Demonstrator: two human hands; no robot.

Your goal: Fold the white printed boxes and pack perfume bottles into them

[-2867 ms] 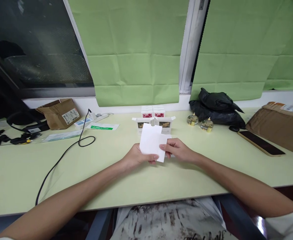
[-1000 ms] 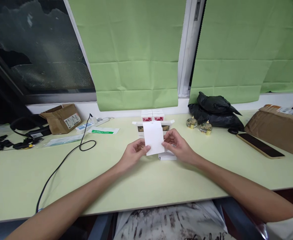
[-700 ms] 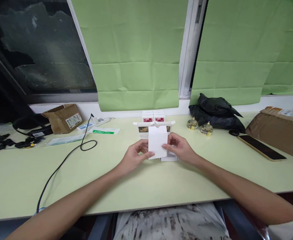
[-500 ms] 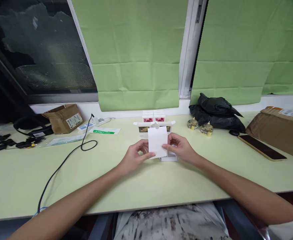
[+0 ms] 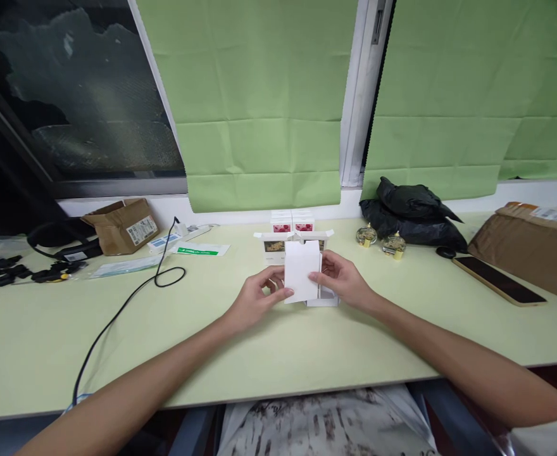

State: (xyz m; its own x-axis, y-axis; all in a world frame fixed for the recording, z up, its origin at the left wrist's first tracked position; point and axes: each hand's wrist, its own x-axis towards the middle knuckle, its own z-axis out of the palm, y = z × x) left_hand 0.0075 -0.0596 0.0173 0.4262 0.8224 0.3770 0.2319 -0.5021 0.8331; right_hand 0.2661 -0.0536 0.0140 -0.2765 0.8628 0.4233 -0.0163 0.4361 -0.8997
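Holding a white carton [image 5: 302, 278] almost upright above the table [image 5: 259, 354], in front of 2 open white boxes [image 5: 273, 249]. Pinching its lower left edge between thumb and fingers of the left hand [image 5: 257, 296]; grasping its right edge with the right hand [image 5: 344, 280], with thumb on the near face. Just behind, partly hidden: another white piece [image 5: 323, 302]. To the right, well apart: 2 round gold-coloured objects [image 5: 366, 235].
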